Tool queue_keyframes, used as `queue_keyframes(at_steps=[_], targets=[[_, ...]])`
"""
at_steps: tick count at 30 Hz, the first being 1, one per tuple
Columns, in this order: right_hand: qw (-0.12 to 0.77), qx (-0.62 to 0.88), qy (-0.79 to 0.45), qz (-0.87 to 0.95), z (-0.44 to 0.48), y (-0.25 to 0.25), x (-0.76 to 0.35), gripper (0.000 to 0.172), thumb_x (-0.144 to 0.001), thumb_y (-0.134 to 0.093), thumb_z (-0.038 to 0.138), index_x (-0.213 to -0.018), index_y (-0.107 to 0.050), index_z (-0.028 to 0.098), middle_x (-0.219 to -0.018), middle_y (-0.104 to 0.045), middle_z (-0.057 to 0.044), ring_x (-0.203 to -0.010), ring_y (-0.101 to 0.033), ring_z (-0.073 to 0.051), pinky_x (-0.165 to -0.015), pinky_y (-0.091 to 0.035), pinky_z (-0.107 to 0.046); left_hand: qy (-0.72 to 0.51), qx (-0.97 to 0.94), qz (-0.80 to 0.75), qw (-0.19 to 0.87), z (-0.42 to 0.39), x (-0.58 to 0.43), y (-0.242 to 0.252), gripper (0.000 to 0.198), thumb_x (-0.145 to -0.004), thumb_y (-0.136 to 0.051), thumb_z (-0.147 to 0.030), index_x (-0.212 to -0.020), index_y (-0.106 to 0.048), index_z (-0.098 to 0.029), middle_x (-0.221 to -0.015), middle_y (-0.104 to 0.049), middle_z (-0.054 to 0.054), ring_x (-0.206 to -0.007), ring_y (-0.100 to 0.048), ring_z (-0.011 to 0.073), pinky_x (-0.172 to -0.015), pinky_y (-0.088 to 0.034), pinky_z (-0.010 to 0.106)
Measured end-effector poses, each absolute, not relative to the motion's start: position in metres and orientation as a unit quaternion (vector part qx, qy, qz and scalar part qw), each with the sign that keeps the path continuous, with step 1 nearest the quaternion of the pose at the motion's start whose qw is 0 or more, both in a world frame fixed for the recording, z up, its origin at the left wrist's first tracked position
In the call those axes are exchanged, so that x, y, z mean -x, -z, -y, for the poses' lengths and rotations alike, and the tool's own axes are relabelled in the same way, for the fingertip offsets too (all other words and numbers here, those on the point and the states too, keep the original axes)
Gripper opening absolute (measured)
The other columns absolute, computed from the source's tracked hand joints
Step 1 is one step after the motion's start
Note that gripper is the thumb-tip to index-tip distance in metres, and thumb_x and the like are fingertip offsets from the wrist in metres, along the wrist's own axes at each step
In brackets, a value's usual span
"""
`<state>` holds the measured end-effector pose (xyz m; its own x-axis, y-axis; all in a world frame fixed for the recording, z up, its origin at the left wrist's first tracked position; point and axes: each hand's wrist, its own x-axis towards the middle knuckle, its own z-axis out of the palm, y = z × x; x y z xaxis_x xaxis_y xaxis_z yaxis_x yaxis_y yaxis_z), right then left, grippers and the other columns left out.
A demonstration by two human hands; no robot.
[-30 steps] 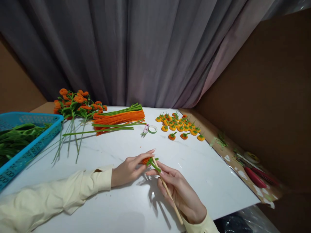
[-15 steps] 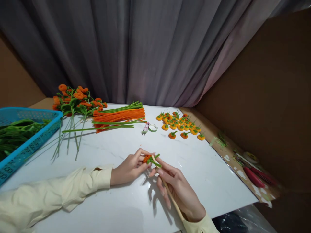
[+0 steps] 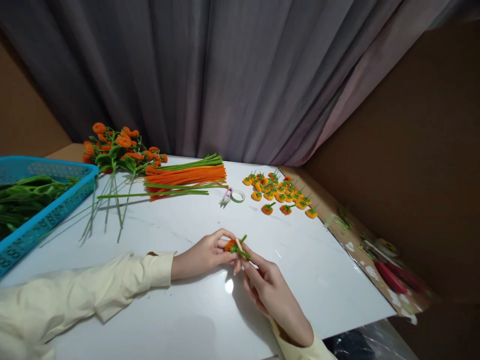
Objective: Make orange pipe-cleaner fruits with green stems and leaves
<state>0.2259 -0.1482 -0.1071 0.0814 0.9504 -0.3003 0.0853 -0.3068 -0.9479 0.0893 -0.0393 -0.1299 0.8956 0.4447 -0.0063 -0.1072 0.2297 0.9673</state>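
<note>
Between the thumb and fingers of my left hand [image 3: 204, 255] is a small orange pipe-cleaner flower [image 3: 229, 245] with green ends sticking out of its base. My right hand [image 3: 275, 290] is closed around a thin pale wooden stick [image 3: 239, 244]. The stick's tip lies against the green base of the flower, and the rest of it is hidden behind the hand. Both hands meet just above the white tabletop [image 3: 180, 320]. Farther back, several yellow and orange flower heads [image 3: 279, 190] with green stubs sit in a group.
A blue basket [image 3: 48, 220] of green leaves stands at the left, beside a bunch of orange flowers [image 3: 122, 142]. Orange pipe cleaners [image 3: 187, 175] lie with green ones. Small scissors [image 3: 226, 196] touch a tape roll [image 3: 237, 196]. Red-handled pliers [image 3: 390, 276] lie on the right ledge.
My right hand has turned, so the stick's long shaft, visible before below the fingers, is now hidden. The flower has shifted slightly right. The whole view has moved a little.
</note>
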Motion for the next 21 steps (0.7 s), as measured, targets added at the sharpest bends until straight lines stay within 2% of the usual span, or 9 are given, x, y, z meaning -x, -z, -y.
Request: queue_keyframes(at_steps=[4,9,14,16,18,21], targets=[[0.416,0.61,-0.529,0.42,0.1491,0.1058,-0.2256,0.045,-0.087,-0.047,0.048,-0.117,-0.055,0.015,-0.042,-0.037,0.009,-0.03,-0.025,-0.004,-0.028,-0.018,-0.016,-0.187,-0.594,-0.129,0.771,0.0391,-0.0893,0.128,0.024,-0.086,-0.055,-0.034,-0.099,-0.042,-0.018,-0.072,-0.065,0.002,-0.075,-0.063,0.0169,-0.077,-0.046,0.033],[0.433,0.567,-0.599,0.364,0.1498,0.104,-0.2288,0.039,-0.088,-0.048,0.044,-0.111,-0.059,0.014,-0.042,-0.038,0.009,-0.026,-0.021,-0.003,-0.025,-0.012,-0.016,-0.236,-0.714,-0.197,0.629,0.0403,-0.0847,0.1295,0.024,-0.087,-0.051,-0.031,-0.106,-0.043,-0.019,-0.094,-0.066,0.008,-0.088,-0.064,0.0182,-0.082,-0.047,0.03],[0.498,0.521,-0.629,0.29,0.1486,0.1068,-0.2306,0.046,-0.083,-0.06,0.038,-0.122,-0.052,0.015,-0.064,-0.053,0.004,-0.031,-0.025,-0.001,-0.023,-0.02,-0.013,-0.258,-0.73,-0.242,0.585,0.0381,-0.0848,0.1325,0.023,-0.083,-0.055,-0.032,-0.097,-0.041,-0.021,-0.098,-0.065,0.004,-0.081,-0.063,0.0148,-0.073,-0.049,0.026],[0.529,0.517,-0.616,0.27,0.1485,0.1065,-0.2298,0.05,-0.08,-0.063,0.035,-0.126,-0.05,0.017,-0.072,-0.054,0.002,-0.034,-0.028,-0.001,-0.023,-0.025,-0.012,-0.266,-0.735,-0.298,0.547,0.0367,-0.0861,0.1314,0.025,-0.078,-0.061,-0.036,-0.087,-0.047,-0.019,-0.09,-0.064,0.002,-0.072,-0.06,0.0132,-0.065,-0.047,0.023],[0.548,0.508,-0.611,0.262,0.1489,0.1055,-0.2287,0.053,-0.081,-0.063,0.033,-0.129,-0.047,0.018,-0.073,-0.053,0.003,-0.035,-0.028,-0.001,-0.023,-0.028,-0.012,-0.25,-0.738,-0.331,0.532,0.036,-0.0875,0.1287,0.027,-0.077,-0.061,-0.041,-0.073,-0.051,-0.016,-0.07,-0.059,-0.001,-0.06,-0.054,0.0109,-0.055,-0.043,0.02],[0.548,0.498,-0.619,0.263,0.1501,0.1051,-0.227,0.054,-0.085,-0.058,0.034,-0.134,-0.043,0.017,-0.061,-0.05,0.005,-0.033,-0.024,-0.002,-0.023,-0.028,-0.012,-0.179,-0.694,-0.327,0.616,0.0368,-0.0891,0.1239,0.037,-0.081,-0.053,-0.046,-0.066,-0.058,-0.013,-0.055,-0.053,-0.001,-0.048,-0.046,0.0088,-0.042,-0.035,0.019]])
